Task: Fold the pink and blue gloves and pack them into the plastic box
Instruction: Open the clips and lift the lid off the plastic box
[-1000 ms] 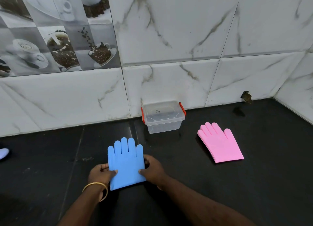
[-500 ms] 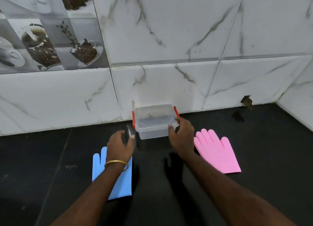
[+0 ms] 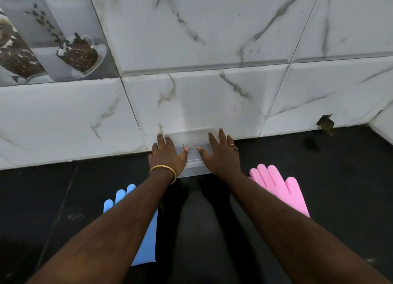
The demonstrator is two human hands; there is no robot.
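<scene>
The clear plastic box [image 3: 192,156] stands against the tiled wall with its lid on. My left hand [image 3: 168,155] lies over its left end and my right hand [image 3: 220,154] over its right end. The fingers of both reach straight toward the wall, and both thumbs rest on the lid. The hands hide the box's red clips. The blue glove [image 3: 146,239] lies flat on the black counter [image 3: 340,188] under my left forearm, partly hidden. The pink glove [image 3: 278,188] lies flat to the right of my right forearm, fingers pointing toward the wall.
White marble-look wall tiles [image 3: 212,49] rise directly behind the box, with coffee-picture tiles [image 3: 42,49] at upper left. A small broken hole [image 3: 325,124] sits at the wall's foot on the right. A side wall closes the counter at far right.
Both hands left the blue glove, reached forward and now lie on the box. The view has moved closer to the wall.
</scene>
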